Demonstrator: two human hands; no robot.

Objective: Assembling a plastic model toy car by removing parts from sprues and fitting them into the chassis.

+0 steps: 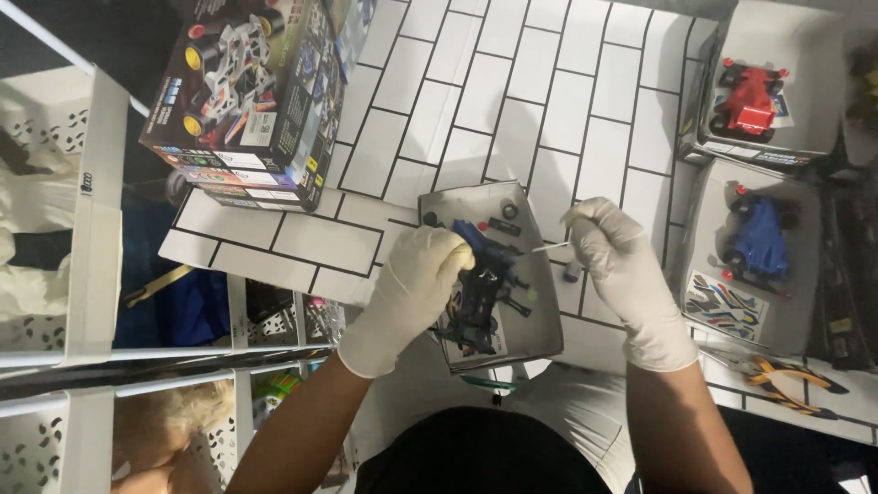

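Observation:
Both my hands wear white gloves. My left hand (412,284) grips a dark blue toy car chassis (482,293) over a grey open box tray (540,334) on the white tiled tabletop. My right hand (622,274) pinches a thin white stick (549,246) whose tip points left toward the chassis. Small black and red parts (503,224) lie in the tray's far end. A small dark cylinder (572,272) stands just right of the tray.
A stack of colourful toy kit boxes (251,91) sits at the far left. At the right, open boxes hold a red model car (750,101) and a blue model car (757,240) with a sticker sheet (727,305). Orange-handled pliers (786,377) lie near right. White shelving (91,229) stands left.

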